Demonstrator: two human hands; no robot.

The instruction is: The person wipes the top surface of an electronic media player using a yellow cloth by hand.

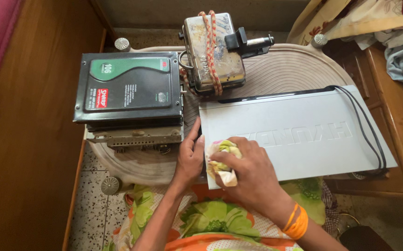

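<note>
Right hand (250, 169): closed around a crumpled cloth (221, 160), pressing it flat against the near left corner of the grey box; an orange band sits on the wrist.
Cloth: pale, with yellow, green and pink patches, bunched into a wad under the fingers so that it fills the palm.
Left hand (189, 155): fingers together, laid against the left edge of the grey box, thumb side up; it appears to brace the box so that it does not slide under the rubbing pressure. It clamps nothing that I can see.
Grey box (299, 132): a flat, light-grey device with raised lettering on its lid, lying slantwise on the counter, its near left corner hanging over the person's lap.
Cable (369, 128): two dark leads run from the far right corner down the right side of the box.
Counter (285, 69): a round, cream, ribbed top with knob-like feet at the rim.
Black unit (129, 88): a dark metal case with a green panel, stacked on a bare chassis, left of the box and well apart from the cloth.
Metal case (213, 51): a worn, silvery housing tied round with red-and-white cord, probably to keep it shut, at the far edge.
</note>
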